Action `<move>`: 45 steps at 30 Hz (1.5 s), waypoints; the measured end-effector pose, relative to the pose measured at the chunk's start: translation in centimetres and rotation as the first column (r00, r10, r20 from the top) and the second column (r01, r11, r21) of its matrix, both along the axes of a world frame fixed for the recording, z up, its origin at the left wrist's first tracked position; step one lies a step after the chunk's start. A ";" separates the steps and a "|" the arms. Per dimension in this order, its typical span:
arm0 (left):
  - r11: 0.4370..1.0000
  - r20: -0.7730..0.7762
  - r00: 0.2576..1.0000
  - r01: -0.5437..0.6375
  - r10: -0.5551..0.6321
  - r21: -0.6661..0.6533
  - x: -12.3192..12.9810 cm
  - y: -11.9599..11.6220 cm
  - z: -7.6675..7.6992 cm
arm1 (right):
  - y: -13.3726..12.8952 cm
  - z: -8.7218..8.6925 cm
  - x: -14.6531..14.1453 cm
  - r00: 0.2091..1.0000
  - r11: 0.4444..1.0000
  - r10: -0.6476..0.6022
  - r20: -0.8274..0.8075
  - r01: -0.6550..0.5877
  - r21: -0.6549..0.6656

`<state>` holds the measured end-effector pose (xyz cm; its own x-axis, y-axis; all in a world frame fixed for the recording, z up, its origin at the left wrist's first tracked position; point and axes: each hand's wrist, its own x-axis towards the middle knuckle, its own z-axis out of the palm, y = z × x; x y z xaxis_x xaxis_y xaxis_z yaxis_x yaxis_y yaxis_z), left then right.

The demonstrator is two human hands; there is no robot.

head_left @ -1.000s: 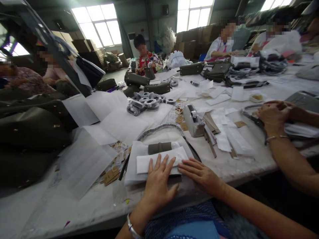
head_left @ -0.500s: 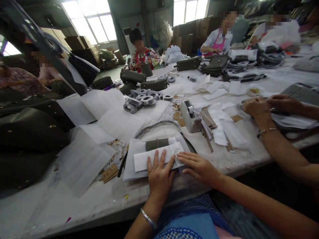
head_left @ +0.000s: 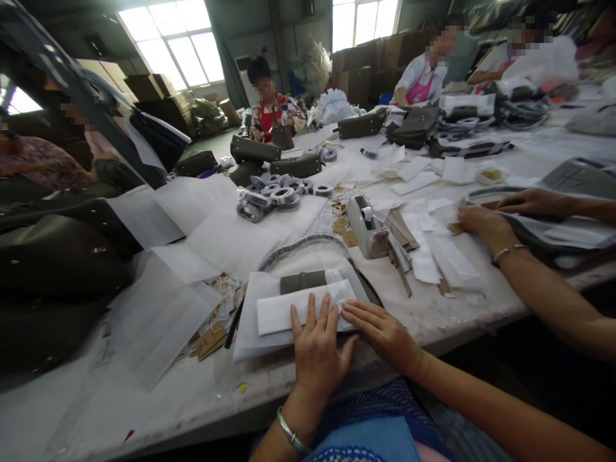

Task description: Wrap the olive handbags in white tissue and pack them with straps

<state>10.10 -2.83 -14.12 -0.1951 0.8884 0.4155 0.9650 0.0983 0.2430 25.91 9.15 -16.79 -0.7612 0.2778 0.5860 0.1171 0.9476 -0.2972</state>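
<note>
The white packet (head_left: 276, 314) is lying across a flat, translucent wrapping sheet (head_left: 246, 340) near the front edge of the table (head_left: 414, 314), its long axis running from left to right and its right end slanting slightly away from the person. The left hand (head_left: 318, 351) is resting palm down, fingers spread and pointing away from the body; the fingertips are crossing that long axis and touching the packet around its middle and just right of it, leaving the left end uncovered. The right hand (head_left: 387, 333) is reaching in from the right, its fingers lying close together and pointing left, so that the fingertips are meeting the packet's right end; its thumb is not showing, and whether it is pinching anything cannot be told. Thus the left hand is lying nearer the packet's centre, the right hand nearer its end, with both fingertip groups sitting just beside each other. Just beyond the packet, a dark olive piece (head_left: 301, 282) is lying roughly parallel to it, a wrapped handle (head_left: 312, 238) is arching behind, and a tape dispenser (head_left: 369, 230) is standing farther back to the right.
</note>
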 end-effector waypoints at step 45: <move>0.990 -0.027 1.000 -0.005 0.008 0.140 -0.3 0.4 -2.3 | -3.4 -2.5 4.4 0.996 0.995 0.087 -0.014 -0.086 0.051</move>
<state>9.80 -2.45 -16.39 -0.1875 0.8198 0.5411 0.9709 0.0713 0.2285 30.28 5.78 -19.30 -0.7713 0.1812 0.6101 0.0296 0.9678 -0.2500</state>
